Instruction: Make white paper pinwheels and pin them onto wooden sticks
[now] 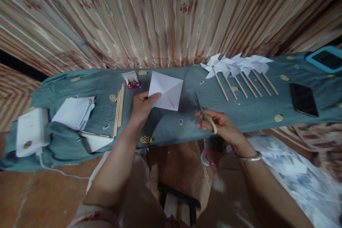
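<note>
My left hand [144, 103] pinches a white square sheet of paper [171, 91] by its left side, thumb on top. Creases run across the sheet, and a short dark line, perhaps a cut, shows near its lower right. To the right, my right hand [217, 123] grips a pair of scissors [210, 119] with pale yellow-green handles. The blades point up and to the left, apart from the paper. Just beyond my left hand stands an opened red box of small metal pins [132, 80]. Several wooden sticks [119, 110] lie left of that hand.
Several white paper pinwheels [217, 66] on sticks lie at the back right. A black phone [304, 99] and a blue-framed device [327, 58] rest farther right. On the left are a stack of paper [71, 112] and a white box [32, 131] with a cable. A striped curtain [165, 17] hangs behind.
</note>
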A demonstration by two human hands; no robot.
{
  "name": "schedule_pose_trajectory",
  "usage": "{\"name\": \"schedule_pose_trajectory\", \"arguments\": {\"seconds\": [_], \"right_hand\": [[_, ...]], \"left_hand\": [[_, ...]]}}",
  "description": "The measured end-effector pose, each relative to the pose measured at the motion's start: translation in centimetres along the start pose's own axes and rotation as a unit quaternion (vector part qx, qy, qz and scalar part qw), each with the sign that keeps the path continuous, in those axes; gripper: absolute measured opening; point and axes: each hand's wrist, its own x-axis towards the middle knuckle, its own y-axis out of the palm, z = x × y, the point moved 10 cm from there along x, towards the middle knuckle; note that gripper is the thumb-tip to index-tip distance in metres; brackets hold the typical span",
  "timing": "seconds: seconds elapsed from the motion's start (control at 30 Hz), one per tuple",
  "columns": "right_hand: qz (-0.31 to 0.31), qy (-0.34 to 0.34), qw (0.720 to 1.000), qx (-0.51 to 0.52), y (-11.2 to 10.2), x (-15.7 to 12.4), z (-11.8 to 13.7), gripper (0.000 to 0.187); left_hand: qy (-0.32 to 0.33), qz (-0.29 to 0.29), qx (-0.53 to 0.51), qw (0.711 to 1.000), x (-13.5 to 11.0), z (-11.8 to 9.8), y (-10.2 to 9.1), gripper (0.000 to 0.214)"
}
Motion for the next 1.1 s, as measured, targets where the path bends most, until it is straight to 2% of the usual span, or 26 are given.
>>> {"name": "schedule_pose_trajectory", "arguments": {"seconds": [0.1, 0.17, 0.33, 0.43, 0.5, 0.57, 0.63, 0.7, 0.8, 0.87, 0.97, 1.1], "right_hand": [[-0.146, -0.053, 0.988, 0.017, -3.7, 0.4, 1.5, 0.046], [-0.180, -0.070, 0.981, 0.019, -4.5, 0.7, 2.1, 0.052], [-0.126, -0.073, 0.989, -0.003, -3.1, 2.4, 2.3, 0.059], [-0.094, -0.058, 0.994, -0.019, -2.1, 2.9, 1.9, 0.055], [-0.090, -0.052, 0.995, -0.015, -1.8, 3.1, 1.6, 0.050], [-0.104, -0.052, 0.993, 0.008, -1.8, 3.3, 1.5, 0.048], [-0.139, -0.056, 0.988, 0.049, -2.1, 3.4, 1.5, 0.048], [-0.188, -0.064, 0.975, 0.096, -2.6, 3.4, 1.4, 0.051], [-0.244, -0.072, 0.957, 0.139, -2.5, 3.6, 1.2, 0.054], [-0.252, -0.073, 0.955, 0.140, -1.8, 3.8, 1.1, 0.054], [-0.246, -0.073, 0.959, 0.124, -0.4, 4.0, 1.1, 0.050], [-0.233, -0.074, 0.960, 0.135, 0.9, 4.1, 1.2, 0.047]], "left_hand": [[-0.028, 0.068, 0.044, 0.996, -0.6, 1.2, 1.8, 0.024], [-0.045, 0.111, 0.082, 0.989, -1.1, 2.0, 2.9, 0.022], [-0.078, 0.190, 0.149, 0.967, -2.4, 3.4, 5.2, 0.021], [-0.092, 0.213, 0.161, 0.959, -2.8, 3.9, 5.8, 0.020], [-0.100, 0.198, 0.134, 0.966, -2.8, 3.9, 5.7, 0.024], [-0.099, 0.172, 0.053, 0.979, -2.6, 3.6, 5.6, 0.034], [-0.091, 0.163, -0.051, 0.981, -2.7, 3.1, 6.0, 0.046], [-0.084, 0.179, -0.129, 0.972, -3.3, 2.8, 6.9, 0.054], [-0.083, 0.208, -0.147, 0.964, -4.6, 2.8, 8.3, 0.052], [-0.081, 0.208, -0.124, 0.967, -5.3, 3.0, 8.9, 0.046], [-0.089, 0.147, -0.110, 0.979, -5.3, 3.7, 8.4, 0.037], [-0.096, 0.029, -0.123, 0.987, -4.4, 4.6, 6.1, 0.036]]}}
